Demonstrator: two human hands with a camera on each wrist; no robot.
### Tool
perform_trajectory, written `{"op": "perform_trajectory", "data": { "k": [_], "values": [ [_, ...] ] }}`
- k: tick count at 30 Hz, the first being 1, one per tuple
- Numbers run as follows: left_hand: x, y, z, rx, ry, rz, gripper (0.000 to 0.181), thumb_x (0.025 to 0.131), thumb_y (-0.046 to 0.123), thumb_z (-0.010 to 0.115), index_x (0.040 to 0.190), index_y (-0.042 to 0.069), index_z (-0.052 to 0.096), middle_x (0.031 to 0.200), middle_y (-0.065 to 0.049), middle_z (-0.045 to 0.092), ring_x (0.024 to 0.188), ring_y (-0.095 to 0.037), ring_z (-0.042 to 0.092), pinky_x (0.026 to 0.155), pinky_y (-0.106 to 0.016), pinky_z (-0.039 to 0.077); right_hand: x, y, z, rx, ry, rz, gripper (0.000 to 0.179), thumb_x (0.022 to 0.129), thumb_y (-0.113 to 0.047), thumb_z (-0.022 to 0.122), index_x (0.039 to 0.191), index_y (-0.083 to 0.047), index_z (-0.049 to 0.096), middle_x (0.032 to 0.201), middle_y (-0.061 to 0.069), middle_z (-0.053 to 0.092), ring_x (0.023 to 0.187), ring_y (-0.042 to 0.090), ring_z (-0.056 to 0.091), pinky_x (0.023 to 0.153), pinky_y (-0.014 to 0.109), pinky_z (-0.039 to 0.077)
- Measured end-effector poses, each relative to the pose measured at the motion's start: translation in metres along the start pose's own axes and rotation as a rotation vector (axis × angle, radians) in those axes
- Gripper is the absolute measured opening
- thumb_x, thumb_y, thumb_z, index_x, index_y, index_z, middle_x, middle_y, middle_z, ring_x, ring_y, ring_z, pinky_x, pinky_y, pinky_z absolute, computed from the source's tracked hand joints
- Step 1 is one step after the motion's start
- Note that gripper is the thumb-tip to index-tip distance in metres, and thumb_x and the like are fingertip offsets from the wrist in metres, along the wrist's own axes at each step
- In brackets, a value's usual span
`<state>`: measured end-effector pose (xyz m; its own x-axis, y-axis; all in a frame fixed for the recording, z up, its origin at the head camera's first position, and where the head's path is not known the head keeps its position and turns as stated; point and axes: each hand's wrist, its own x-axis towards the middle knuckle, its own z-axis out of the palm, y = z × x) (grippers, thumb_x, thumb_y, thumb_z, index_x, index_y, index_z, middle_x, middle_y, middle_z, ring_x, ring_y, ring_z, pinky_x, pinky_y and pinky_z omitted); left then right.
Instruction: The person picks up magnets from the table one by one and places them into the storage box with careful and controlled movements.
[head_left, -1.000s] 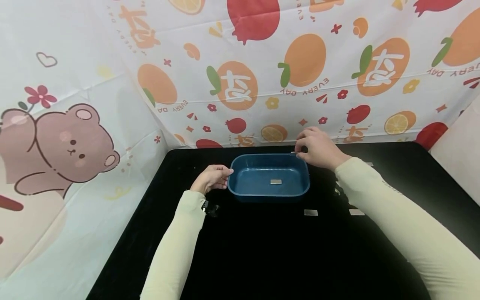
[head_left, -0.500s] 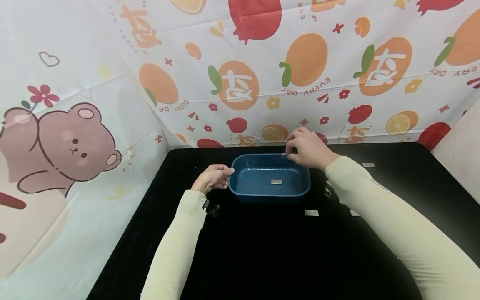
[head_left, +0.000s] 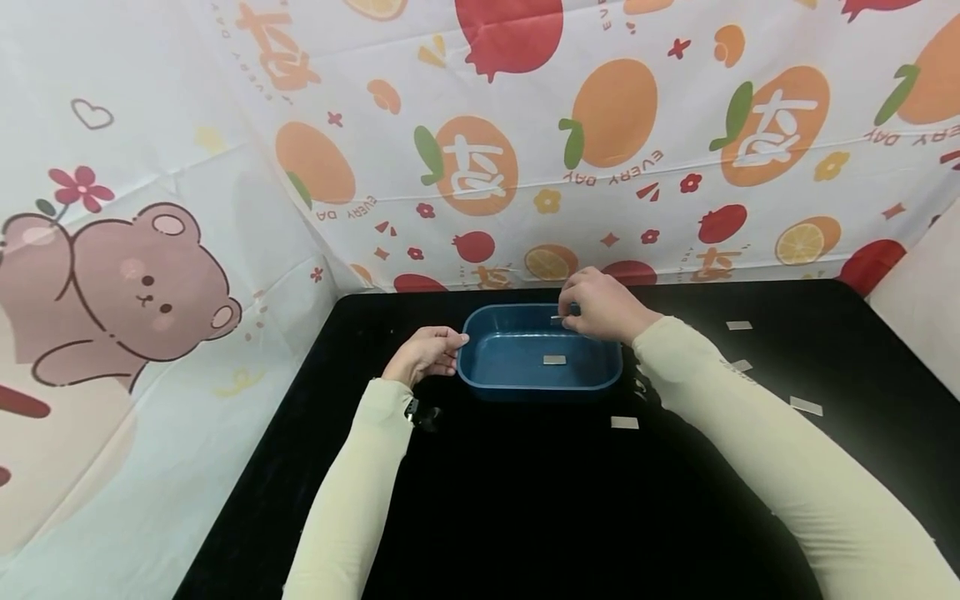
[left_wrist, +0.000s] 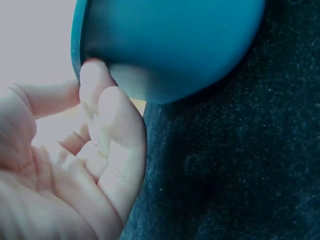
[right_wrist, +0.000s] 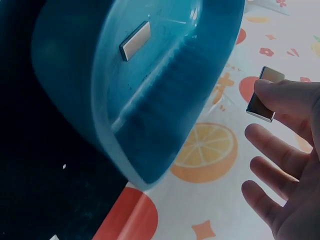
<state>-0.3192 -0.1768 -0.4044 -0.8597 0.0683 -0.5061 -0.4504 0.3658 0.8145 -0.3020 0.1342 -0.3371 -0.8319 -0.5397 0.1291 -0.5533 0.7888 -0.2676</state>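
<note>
A blue plastic basin point(head_left: 540, 388) stands on the black tabletop. My left hand point(head_left: 426, 357) pinches its left rim between thumb and fingers; the left wrist view shows the grip at the basin's edge point(left_wrist: 76, 37). Over the basin's far right part is my right hand point(head_left: 603, 304). It pinches a small flat silver block point(right_wrist: 260, 107) between thumb and index finger, with the other fingers spread apart in the right wrist view. A similar silver block point(head_left: 554, 360) lies on the basin floor, also seen as a block point(right_wrist: 136, 41) in the right wrist view.
On the black table point(head_left: 525, 500), a silver piece point(head_left: 625, 422) lies in front of the basin. Several more, such as one piece point(head_left: 738, 325) and another piece point(head_left: 806, 406), lie to the right. Fruit-printed cloth point(head_left: 472, 167) hangs behind the table.
My right hand has moved left with the silver block and come lower over the basin. Its arm has uncovered pieces on the right. The left hand keeps its hold on the rim.
</note>
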Motion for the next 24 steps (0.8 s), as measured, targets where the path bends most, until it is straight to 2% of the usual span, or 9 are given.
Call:
{"op": "perform_trajectory", "data": {
  "k": [8, 16, 24],
  "values": [
    [0.0, -0.001, -0.001, -0.001, 0.005, 0.003, 0.021, 0.097, 0.032, 0.064, 0.1, 0.011, 0.063, 0.071, 0.001, 0.06, 0.057, -0.01, 0.06, 0.059, -0.023, 0.056, 0.007, -0.005, 0.008, -0.028, 0.032, -0.001, 0.01, 0.088, -0.02, 0.075, 0.093, -0.012, 0.078, 0.123, 0.012, 0.066, 0.128, 0.033, 0.045, 0.109, 0.053, 0.04],
    [0.003, -0.001, 0.002, -0.006, -0.003, 0.015, 0.021, 0.098, 0.031, 0.063, 0.102, 0.01, 0.062, 0.072, 0.0, 0.06, 0.058, -0.011, 0.06, 0.059, -0.023, 0.055, 0.012, -0.005, 0.013, -0.06, -0.003, 0.004, 0.005, 0.087, -0.019, 0.075, 0.087, -0.015, 0.078, 0.127, 0.013, 0.065, 0.133, 0.036, 0.041, 0.11, 0.059, 0.036],
    [0.003, -0.003, 0.0, -0.005, -0.011, 0.021, 0.021, 0.099, 0.031, 0.062, 0.101, 0.01, 0.061, 0.072, 0.0, 0.06, 0.058, -0.011, 0.059, 0.059, -0.023, 0.055, 0.016, -0.005, 0.019, -0.079, -0.018, 0.007, 0.005, 0.088, -0.02, 0.075, 0.087, -0.017, 0.078, 0.127, 0.011, 0.065, 0.134, 0.035, 0.041, 0.112, 0.06, 0.035]
  ]
}}
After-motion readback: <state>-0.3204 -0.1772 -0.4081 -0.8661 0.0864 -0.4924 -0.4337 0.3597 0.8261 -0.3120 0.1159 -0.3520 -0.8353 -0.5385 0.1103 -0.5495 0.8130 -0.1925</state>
